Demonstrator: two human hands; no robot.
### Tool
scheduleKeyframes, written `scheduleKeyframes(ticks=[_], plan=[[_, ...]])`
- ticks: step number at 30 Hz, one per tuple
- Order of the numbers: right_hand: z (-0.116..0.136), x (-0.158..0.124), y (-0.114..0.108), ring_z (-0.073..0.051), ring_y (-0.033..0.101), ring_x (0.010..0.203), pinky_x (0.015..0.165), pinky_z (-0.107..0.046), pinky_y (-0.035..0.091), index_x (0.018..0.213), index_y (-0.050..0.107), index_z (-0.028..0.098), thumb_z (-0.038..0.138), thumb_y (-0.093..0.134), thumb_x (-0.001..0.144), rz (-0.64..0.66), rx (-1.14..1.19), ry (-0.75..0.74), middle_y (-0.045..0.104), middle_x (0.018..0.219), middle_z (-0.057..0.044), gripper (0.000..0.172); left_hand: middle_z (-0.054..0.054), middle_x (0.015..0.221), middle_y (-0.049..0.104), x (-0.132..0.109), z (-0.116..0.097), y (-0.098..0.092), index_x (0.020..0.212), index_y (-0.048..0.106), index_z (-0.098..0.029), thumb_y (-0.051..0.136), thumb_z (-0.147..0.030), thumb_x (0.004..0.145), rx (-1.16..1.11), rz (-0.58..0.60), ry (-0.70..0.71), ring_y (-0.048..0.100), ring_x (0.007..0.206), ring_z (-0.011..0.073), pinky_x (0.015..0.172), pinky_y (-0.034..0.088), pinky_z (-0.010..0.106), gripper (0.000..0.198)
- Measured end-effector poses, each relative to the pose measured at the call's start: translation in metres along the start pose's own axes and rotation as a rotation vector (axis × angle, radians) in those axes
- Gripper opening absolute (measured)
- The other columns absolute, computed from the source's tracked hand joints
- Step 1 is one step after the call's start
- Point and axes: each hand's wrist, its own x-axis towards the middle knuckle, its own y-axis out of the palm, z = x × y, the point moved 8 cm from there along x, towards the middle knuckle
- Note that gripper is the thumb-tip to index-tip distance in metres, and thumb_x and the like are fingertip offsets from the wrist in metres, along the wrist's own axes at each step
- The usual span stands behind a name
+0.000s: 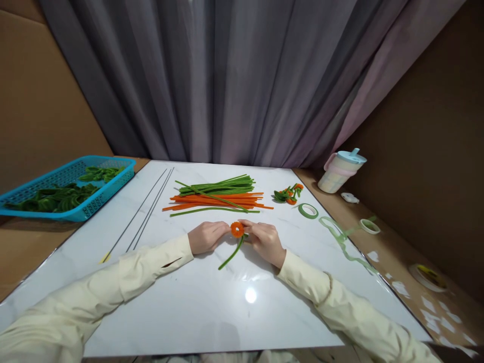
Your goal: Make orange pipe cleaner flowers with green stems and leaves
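Between my two hands is a small ring of fuzzy orange pipe cleaner (237, 235), with a pale hole at its middle. A green pipe cleaner (231, 259) hangs below it, curving down to the left. My left hand (206, 237) is closed, its fingertips pinching the ring's left edge. On the other side my right hand (265, 240) is closed with thumb and fingers at the ring's right edge, next to the green piece's top end. Just beyond lie bundles of orange pipe cleaners (223, 202) and green pipe cleaners (227, 190), plus a loose green strand (212, 209).
Finished-looking orange and green pieces (290, 194) lie right of the bundles, near a roll of green tape (308, 211) and a loose green strip (342, 242). Thin dark wires (151, 212) lie left. A blue basket (85, 204) holds green leafy shapes. A cup (338, 174) stands right.
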Motion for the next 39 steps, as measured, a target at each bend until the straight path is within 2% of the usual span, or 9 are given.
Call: scheduleKeyframes(ticks=[3, 5, 7, 10, 29, 34, 39], plan=[[0.001, 0.001, -0.001, -0.015, 0.067, 0.064, 0.055, -0.028, 0.05, 0.074, 0.058, 0.02, -0.002, 0.039, 0.073, -0.001, 0.007, 0.001, 0.071, 0.1, -0.007, 0.029, 0.008, 0.081, 0.068, 0.001, -0.001, 0.0, 0.1, 0.05, -0.013, 0.038, -0.012, 0.087, 0.011, -0.002, 0.01, 0.066, 0.074, 0.0161, 0.058, 0.053, 0.024, 0.017], [0.003, 0.003, -0.003, -0.018, 0.068, 0.081, 0.062, -0.029, 0.051, 0.076, 0.058, 0.019, -0.001, 0.04, 0.075, -0.001, 0.021, -0.026, 0.068, 0.106, -0.009, 0.028, 0.008, 0.082, 0.068, 0.0, -0.001, 0.0, 0.101, 0.05, -0.013, 0.038, -0.012, 0.088, 0.018, 0.001, 0.009, 0.066, 0.074, 0.0156, 0.058, 0.053, 0.023, 0.017], [0.007, 0.005, -0.004, -0.021, 0.063, 0.101, 0.069, -0.032, 0.051, 0.079, 0.057, 0.018, -0.001, 0.04, 0.077, 0.002, 0.034, -0.062, 0.066, 0.111, -0.011, 0.027, 0.008, 0.083, 0.068, 0.0, 0.0, 0.001, 0.101, 0.05, -0.014, 0.038, -0.013, 0.088, 0.027, 0.005, 0.0, 0.066, 0.074, 0.0151, 0.058, 0.052, 0.023, 0.018], [0.012, 0.007, -0.005, -0.024, 0.055, 0.114, 0.069, -0.033, 0.051, 0.079, 0.057, 0.017, -0.001, 0.04, 0.08, 0.009, 0.04, -0.1, 0.065, 0.112, -0.013, 0.025, 0.008, 0.083, 0.068, -0.002, 0.0, 0.002, 0.101, 0.05, -0.014, 0.037, -0.013, 0.088, 0.04, 0.014, -0.001, 0.066, 0.073, 0.0148, 0.057, 0.052, 0.022, 0.018], [0.01, 0.004, 0.0, -0.022, 0.059, 0.109, 0.072, -0.032, 0.052, 0.077, 0.059, 0.019, 0.009, 0.046, 0.084, 0.058, 0.034, -0.095, 0.068, 0.105, -0.012, 0.018, 0.009, 0.086, 0.068, -0.003, 0.0, 0.006, 0.102, 0.049, -0.014, 0.036, -0.01, 0.087, 0.057, 0.052, 0.013, 0.065, 0.071, 0.0139, 0.056, 0.052, 0.022, 0.021], [0.012, 0.004, -0.003, -0.023, 0.06, 0.108, 0.072, -0.032, 0.052, 0.079, 0.059, 0.018, 0.005, 0.047, 0.081, 0.021, 0.063, -0.109, 0.068, 0.106, -0.012, 0.018, 0.009, 0.085, 0.068, -0.004, 0.001, 0.007, 0.102, 0.049, -0.014, 0.038, -0.012, 0.087, 0.042, 0.063, 0.004, 0.065, 0.07, 0.0144, 0.056, 0.052, 0.022, 0.019], [0.009, 0.005, -0.004, -0.024, 0.059, 0.109, 0.073, -0.034, 0.052, 0.079, 0.058, 0.018, 0.0, 0.043, 0.077, 0.003, 0.078, -0.052, 0.068, 0.107, -0.012, 0.023, 0.01, 0.088, 0.067, -0.005, 0.003, 0.01, 0.105, 0.048, -0.014, 0.035, -0.013, 0.088, 0.031, 0.09, -0.011, 0.066, 0.073, 0.0148, 0.058, 0.053, 0.022, 0.022]])
